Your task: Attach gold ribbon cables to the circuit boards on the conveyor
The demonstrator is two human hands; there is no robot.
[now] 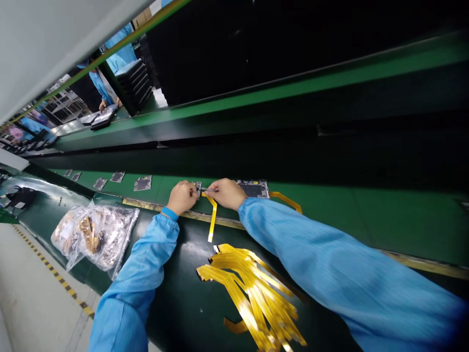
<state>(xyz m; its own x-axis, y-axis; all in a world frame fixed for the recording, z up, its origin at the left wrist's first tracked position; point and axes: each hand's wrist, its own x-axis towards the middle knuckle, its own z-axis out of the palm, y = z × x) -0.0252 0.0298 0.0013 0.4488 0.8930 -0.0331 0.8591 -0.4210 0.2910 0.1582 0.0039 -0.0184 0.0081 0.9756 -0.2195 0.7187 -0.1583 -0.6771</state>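
My left hand [182,197] is closed with its fingertips at the left edge of a small circuit board [198,186], which the fingers mostly cover. My right hand [227,193] pinches a thin grey rod-like tool [209,189], its tip over that board; the tool's exact kind does not show. From the board a yellow flex cable [213,217] hangs over the belt's front edge, below my fingers. Just beyond my right hand lies another circuit board [253,188], with an orange flex cable [287,199] reaching out to its right.
A pile of yellow flex cables [252,293] lies on the dark green bench in front. Clear plastic bags [100,234] sit at left. Several circuit boards [142,183] rest along the green belt [348,220]. Behind, a co-worker's hand [103,105] is near stacked black trays [135,83].
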